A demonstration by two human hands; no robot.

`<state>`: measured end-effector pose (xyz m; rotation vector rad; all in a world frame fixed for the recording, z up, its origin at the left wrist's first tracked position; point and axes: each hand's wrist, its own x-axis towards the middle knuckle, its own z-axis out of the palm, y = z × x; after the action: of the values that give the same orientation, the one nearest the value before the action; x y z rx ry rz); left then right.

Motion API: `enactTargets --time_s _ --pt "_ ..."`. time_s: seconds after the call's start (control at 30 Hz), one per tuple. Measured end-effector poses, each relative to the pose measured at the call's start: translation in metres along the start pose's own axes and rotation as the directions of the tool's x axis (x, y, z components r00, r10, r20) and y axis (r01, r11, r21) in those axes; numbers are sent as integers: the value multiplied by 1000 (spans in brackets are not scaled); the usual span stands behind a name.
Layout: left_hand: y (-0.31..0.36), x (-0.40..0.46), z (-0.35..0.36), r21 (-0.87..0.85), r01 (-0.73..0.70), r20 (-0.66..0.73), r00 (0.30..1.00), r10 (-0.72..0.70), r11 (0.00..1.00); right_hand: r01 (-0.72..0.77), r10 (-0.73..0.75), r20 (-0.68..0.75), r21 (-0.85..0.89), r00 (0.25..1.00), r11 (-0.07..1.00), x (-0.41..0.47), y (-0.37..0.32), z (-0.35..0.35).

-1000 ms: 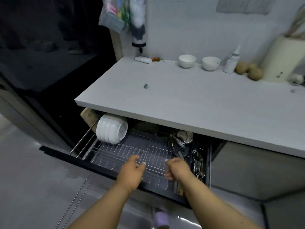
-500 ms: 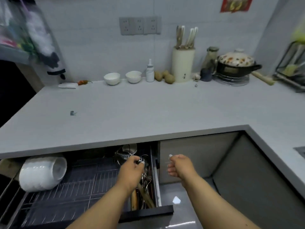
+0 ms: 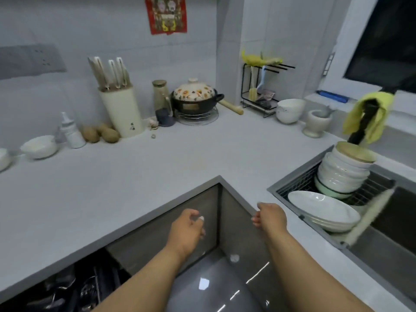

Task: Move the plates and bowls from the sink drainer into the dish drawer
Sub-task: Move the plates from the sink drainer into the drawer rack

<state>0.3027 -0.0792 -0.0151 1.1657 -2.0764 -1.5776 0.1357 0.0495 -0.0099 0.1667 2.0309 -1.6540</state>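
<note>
Both empty: left hand (image 3: 188, 230) and right hand (image 3: 270, 216), fingers loosely curled, now away from the open dark wire-racked dish drawer (image 3: 67, 289) and swung toward stacked white ceramic plates (image 3: 324, 208) and nested white bowls (image 3: 342, 174) in the steel sink drainer (image 3: 290, 188). Next: pick up.

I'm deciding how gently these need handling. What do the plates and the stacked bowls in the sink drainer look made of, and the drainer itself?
Plates: white, glossy, smooth, so probably glazed ceramic, though melamine could look alike. Stacked bowls: the same glossy white, likely ceramic, with a pale green one at the bottom. Sink drainer: thin grey wire grid, seemingly metal.
</note>
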Motion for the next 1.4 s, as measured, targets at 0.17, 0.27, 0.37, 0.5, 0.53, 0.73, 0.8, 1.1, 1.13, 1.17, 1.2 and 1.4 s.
enactTargets --time_s 0.17,0.27,0.37,0.5,0.53,0.73,0.8,1.1,1.13,1.17,1.2,1.4 --pt "39 28 76 -12 -40 164 986 41 999 -37 48 -247 49 968 998 50 -11 -77" --pt "53 43 111 29 -71 235 970 62 997 -70 72 -374 19 925 997 73 -11 -113" --pt "64 53 141 80 -78 284 957 52 994 -200 110 -516 -122 850 972 88 -16 -144" --pt "75 58 169 74 -59 325 945 32 996 -306 84 -569 -308 818 901 98 -17 -175" --pt "77 60 174 73 -55 332 943 28 996 -323 75 -563 -355 823 877 101 -16 -180" --pt "81 71 194 115 -63 365 931 17 991 -467 124 -526 -592 841 657 124 -24 -193" --pt "82 75 196 123 -60 371 929 11 991 -467 118 -493 -682 862 563 129 -27 -196" --pt "82 84 209 148 -49 374 928 -10 988 -394 54 -391 -902 919 178 139 -45 -200" --pt "82 85 210 153 -51 374 927 -10 987 -396 55 -392 -902 918 169 140 -46 -200" --pt "82 86 211 160 -52 373 928 -12 986 -400 61 -395 -900 916 172 140 -48 -201" --pt "82 86 212 165 -52 370 929 -12 985 -402 62 -397 -899 916 173 141 -48 -202" --pt "80 90 216 220 -70 358 934 -14 973 -413 102 -400 -886 911 213 141 -51 -208"
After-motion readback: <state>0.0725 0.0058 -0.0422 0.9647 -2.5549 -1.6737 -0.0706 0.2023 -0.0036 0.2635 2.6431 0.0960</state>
